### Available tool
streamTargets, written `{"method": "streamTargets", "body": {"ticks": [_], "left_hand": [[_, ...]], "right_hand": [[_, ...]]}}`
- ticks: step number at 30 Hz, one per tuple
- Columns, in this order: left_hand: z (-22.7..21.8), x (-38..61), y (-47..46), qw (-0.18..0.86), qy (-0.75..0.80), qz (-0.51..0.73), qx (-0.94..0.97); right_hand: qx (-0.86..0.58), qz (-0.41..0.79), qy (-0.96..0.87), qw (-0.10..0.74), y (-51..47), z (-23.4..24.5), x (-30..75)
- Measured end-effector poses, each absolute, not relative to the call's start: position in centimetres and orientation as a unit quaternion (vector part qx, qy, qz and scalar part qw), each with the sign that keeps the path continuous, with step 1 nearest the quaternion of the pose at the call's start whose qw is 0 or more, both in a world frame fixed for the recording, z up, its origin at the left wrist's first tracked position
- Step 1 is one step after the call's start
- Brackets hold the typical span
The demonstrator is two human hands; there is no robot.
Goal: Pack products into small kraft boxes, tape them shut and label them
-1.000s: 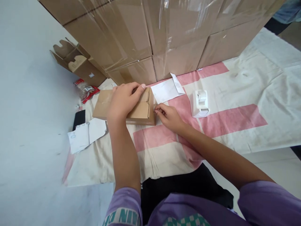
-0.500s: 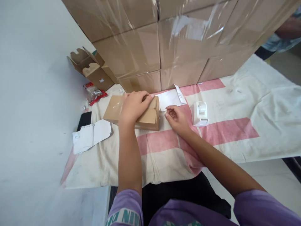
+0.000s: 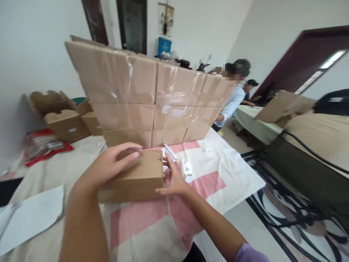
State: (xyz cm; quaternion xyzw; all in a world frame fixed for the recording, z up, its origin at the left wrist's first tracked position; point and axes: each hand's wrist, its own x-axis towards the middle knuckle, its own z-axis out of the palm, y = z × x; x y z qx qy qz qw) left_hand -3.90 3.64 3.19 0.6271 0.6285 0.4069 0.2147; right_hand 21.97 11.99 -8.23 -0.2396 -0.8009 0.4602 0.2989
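Observation:
A closed brown cardboard box [image 3: 144, 174] lies flat on the cloth-covered table in front of me. My left hand [image 3: 114, 163] is over its left part, thumb and fingers apart; motion blur hides whether it touches the top. At the box's right end is my right hand [image 3: 173, 178], fingers spread, the thumb by the front lower corner. Just beyond that hand, a white folded paper [image 3: 170, 153] is partly hidden behind it. A white tape dispenser [image 3: 187, 170] stands to the right of the hand.
Behind the box rises a wall of taped cardboard boxes [image 3: 125, 83]. Open cartons [image 3: 65, 123] and a red-edged plastic packet [image 3: 46, 145] are at left, with white papers [image 3: 35, 218] nearer. A person in a light shirt [image 3: 233, 103] stands beyond; a folding cot [image 3: 313, 163] is right.
The view has tilted up and come closer, showing more of the room. My right hand has reached the box's right end and spread its fingers; my left hand's fingers have lifted and parted.

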Motion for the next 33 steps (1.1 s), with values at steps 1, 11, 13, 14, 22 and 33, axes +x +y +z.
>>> {"method": "streamTargets", "body": {"ticks": [1,11,13,14,22,33], "left_hand": [[3.5,-4.4,3.2,0.196,0.621,0.448,0.613],[1.5,-5.9,2.9,0.113,0.512,0.780,0.341],[-0.8,-6.7,4.4,0.170,0.532,0.788,0.259],[-2.2,-6.9,5.2,0.196,0.536,0.791,0.220],[-10.0,-5.5,8.5,0.263,0.470,0.821,0.192],[-10.5,-5.9,9.5,0.266,0.565,0.749,0.221]], "right_hand": [[-0.264,0.434,-0.798,0.325,12.0,-7.5,24.2],[-0.643,0.077,-0.515,0.562,14.6,-7.3,53.2],[-0.669,0.036,-0.525,0.525,16.8,-9.2,55.8],[-0.676,0.027,-0.532,0.509,18.1,-10.2,56.5],[-0.668,0.037,-0.580,0.465,32.2,-11.7,53.2],[-0.597,0.072,-0.603,0.524,38.4,-11.2,50.2]]}}
